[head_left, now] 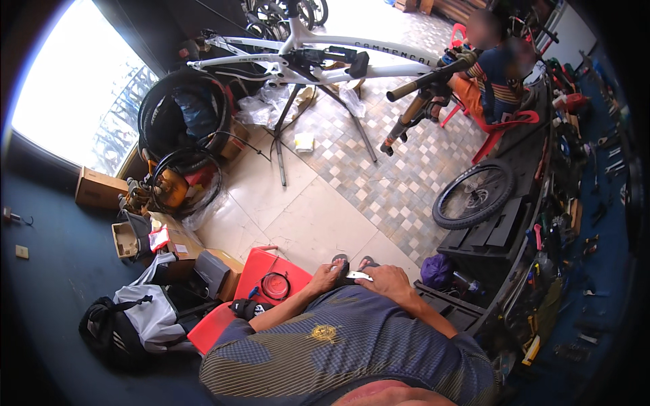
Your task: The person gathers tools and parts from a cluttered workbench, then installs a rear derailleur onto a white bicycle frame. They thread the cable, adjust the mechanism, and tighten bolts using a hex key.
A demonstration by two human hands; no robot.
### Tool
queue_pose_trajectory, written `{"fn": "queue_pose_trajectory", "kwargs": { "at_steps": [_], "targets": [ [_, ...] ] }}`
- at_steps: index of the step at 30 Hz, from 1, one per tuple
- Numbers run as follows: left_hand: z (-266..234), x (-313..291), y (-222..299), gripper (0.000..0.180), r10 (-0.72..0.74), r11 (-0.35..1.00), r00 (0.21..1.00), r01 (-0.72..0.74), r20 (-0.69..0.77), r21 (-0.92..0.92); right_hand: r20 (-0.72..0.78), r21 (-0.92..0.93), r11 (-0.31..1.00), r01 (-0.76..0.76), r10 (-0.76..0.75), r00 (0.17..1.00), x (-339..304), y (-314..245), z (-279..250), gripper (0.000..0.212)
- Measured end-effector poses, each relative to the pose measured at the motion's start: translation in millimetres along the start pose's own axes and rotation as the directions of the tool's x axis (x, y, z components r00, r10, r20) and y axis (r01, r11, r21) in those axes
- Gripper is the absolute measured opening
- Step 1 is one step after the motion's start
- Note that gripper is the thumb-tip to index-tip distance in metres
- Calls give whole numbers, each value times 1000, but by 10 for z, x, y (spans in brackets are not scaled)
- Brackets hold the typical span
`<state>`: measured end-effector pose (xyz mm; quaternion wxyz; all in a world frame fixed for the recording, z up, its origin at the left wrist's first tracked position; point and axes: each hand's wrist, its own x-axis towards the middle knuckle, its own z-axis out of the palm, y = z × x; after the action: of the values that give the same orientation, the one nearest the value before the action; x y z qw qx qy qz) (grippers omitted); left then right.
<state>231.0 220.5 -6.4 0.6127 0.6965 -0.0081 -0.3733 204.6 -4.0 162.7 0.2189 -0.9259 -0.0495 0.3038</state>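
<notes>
White piece (359, 275): between both hands, at the waist.
Right hand (391, 281): fingers closed on one end.
Left hand (328, 277): curled nearby; can't tell its hold.
Floor (318, 216): catches it if that pinch slips.

White glare from the window (78, 74) on my far left, washed-out daylight over the far floor (369, 19), dim blue wall (47, 311) near left, black fisheye corners, bent edges, another person's head (485, 30) blurred

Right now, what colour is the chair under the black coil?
The chair is red, best seen in the head view.
</notes>
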Motion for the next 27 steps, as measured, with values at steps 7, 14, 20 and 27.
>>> {"fn": "queue_pose_trajectory", "kwargs": {
  "at_steps": [7,14,20,27],
  "targets": [
    [271,8,136,56,-45,991,998,51,-46,126,4,14,999,49,-49,999,-97,410,-122,46],
    [315,-22,312,60,5,974,986,34,-169,226,80,-76,983,165,-158,984,72,558,-413,46],
    [-162,-101,82,66,-258,966,839,235,-479,-110,116,-213,961,177,-155,981,654,623,-1101,44],
    [-997,-9,436,62,-199,944,858,38,-473,-329,421,-318,782,536,-390,819,2143,-544,-889,42]
  ]
}}
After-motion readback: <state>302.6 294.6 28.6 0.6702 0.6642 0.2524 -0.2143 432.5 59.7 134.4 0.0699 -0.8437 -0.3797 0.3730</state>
